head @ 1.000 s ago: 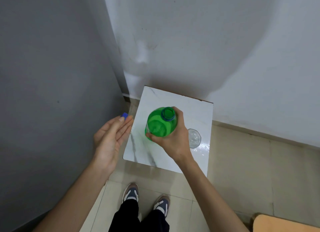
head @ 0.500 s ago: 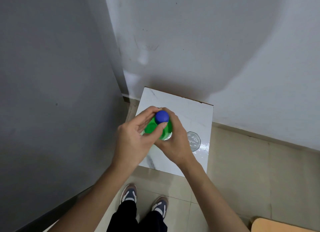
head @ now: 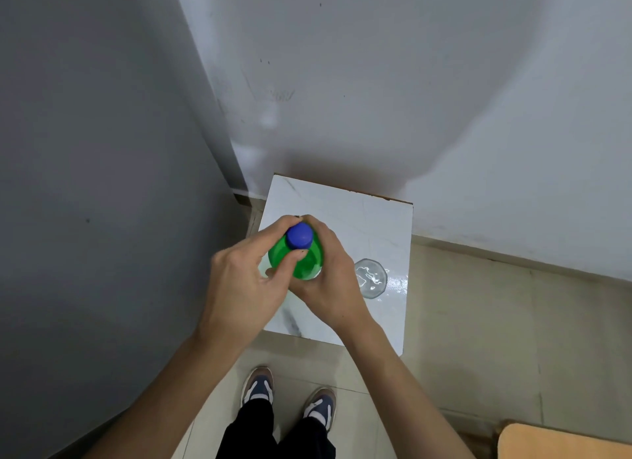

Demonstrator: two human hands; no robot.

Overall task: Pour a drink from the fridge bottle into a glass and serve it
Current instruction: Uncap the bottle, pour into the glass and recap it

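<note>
I see my right hand [head: 328, 280] wrapped around the green bottle [head: 301, 260], holding it upright above the white table [head: 342, 202], long axis pointing straight up at the camera. My left hand [head: 246, 280] pinches the blue cap [head: 299, 236] on top of the neck between thumb and fingers. The glass [head: 371, 278] stands on the table just right of the bottle, nearer my right hand; I judge the cap is being turned

White marble-look table [head: 372, 219] bears a glass [head: 371, 278].
</note>
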